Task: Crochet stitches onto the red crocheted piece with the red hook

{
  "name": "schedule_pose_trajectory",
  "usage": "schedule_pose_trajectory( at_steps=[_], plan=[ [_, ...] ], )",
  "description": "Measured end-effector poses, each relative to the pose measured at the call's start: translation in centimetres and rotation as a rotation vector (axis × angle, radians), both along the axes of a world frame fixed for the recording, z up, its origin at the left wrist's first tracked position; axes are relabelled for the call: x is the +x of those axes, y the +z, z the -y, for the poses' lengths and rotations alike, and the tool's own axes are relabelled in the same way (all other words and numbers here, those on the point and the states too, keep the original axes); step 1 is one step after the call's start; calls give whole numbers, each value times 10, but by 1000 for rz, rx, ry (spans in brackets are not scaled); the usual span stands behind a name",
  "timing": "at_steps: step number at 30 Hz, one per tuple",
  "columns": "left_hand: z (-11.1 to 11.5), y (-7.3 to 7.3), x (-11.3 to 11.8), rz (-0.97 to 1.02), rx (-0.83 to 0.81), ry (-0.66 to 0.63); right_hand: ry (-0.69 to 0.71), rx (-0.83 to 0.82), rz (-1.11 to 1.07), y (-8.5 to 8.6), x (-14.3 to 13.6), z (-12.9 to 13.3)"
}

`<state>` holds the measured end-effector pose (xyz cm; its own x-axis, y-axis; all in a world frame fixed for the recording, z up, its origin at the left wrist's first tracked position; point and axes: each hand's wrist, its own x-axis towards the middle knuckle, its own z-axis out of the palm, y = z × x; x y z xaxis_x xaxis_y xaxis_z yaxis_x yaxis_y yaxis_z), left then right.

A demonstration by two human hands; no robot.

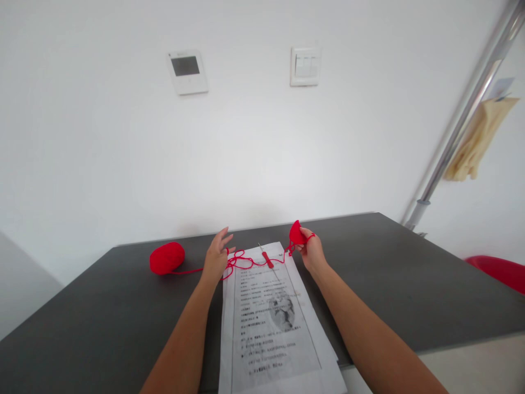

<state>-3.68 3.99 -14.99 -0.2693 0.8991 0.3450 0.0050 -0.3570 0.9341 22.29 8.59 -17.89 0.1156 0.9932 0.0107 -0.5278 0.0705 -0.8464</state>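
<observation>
Fingers of right hand (310, 250) pinched on red crochet piece (297, 233), raised over paper (266, 323); left hand (217, 257) spread wide over loose yarn (241, 261). Hook (266, 257) idle on paper. Advisable — keep strand from ball (167, 258) untangled, tension light.

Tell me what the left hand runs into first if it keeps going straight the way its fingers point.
The left hand points away from the body toward the wall. Past its fingertips only bare dark table shows, so the way looks free up to the wall, though depth is uncertain.
</observation>
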Motion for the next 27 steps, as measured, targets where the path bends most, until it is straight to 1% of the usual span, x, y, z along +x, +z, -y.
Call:
schedule_pose_trajectory(
  at_steps=[5, 14, 20, 23, 27],
  plan=[
    [4, 1, 2, -64, -5, -21, 53, 8, 42, 1, -4, 4],
    [8, 8, 0, -156, 12, 73, 95, 44, 127, 5, -7, 11],
    [8, 11, 0, -195, 49, 127, 127, 111, 254, 8, -12, 16],
    [10, 12, 8, -223, 21, 54, 164, 187, 359, 11, -18, 23],
    [17, 6, 29, -312, -65, -169, 255, 294, 520, 12, -30, 32]
  ],
)
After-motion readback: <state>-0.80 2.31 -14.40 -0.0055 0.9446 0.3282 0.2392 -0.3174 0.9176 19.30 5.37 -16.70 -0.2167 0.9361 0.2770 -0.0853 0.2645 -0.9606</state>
